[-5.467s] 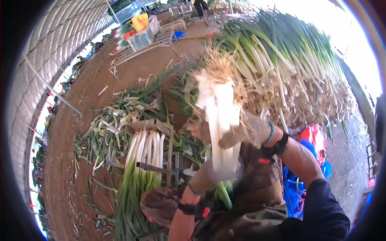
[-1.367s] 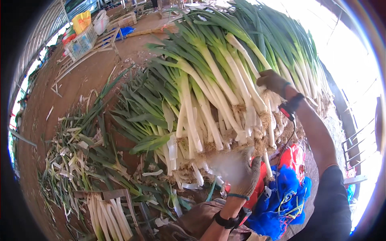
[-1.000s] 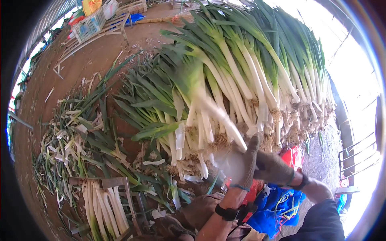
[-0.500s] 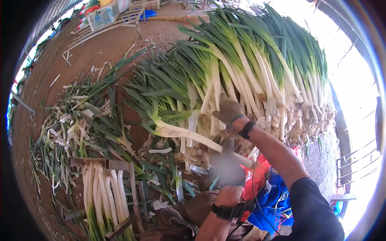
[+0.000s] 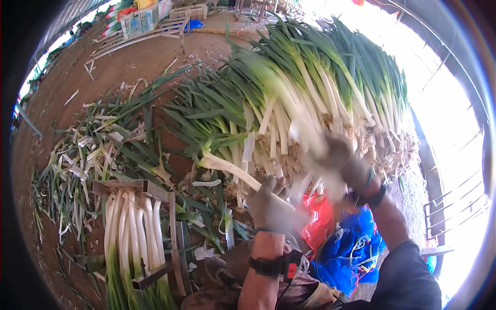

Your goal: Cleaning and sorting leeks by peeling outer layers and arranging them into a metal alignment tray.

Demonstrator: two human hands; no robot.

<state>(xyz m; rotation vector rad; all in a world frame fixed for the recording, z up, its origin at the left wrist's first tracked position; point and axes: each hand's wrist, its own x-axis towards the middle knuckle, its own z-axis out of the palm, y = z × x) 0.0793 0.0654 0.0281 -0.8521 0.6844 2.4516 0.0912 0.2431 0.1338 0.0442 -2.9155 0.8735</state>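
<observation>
My gloved left hand (image 5: 268, 206) is closed around the white shaft of a leek (image 5: 227, 167), whose green top points up and left over the pile. My gloved right hand (image 5: 343, 163), smeared by motion, is closed on the root end of a second leek (image 5: 289, 106). That leek's blurred stalk slants up and left from the hand across the big heap of leeks (image 5: 330, 88). White shafts and dirty roots of the heap lie towards me, with green leaves at the far side.
A metal frame (image 5: 174, 243) at lower left holds a row of trimmed leeks (image 5: 132, 227). Stripped leaves (image 5: 82, 160) litter the ground at left. Red plastic (image 5: 316, 219) and blue plastic (image 5: 351, 250) lie by my legs. A crate (image 5: 139, 23) sits on a slatted rack farther off.
My right hand has closed on a leek from the heap and moved right and down with it. My left hand has shifted slightly left, still gripping its leek.
</observation>
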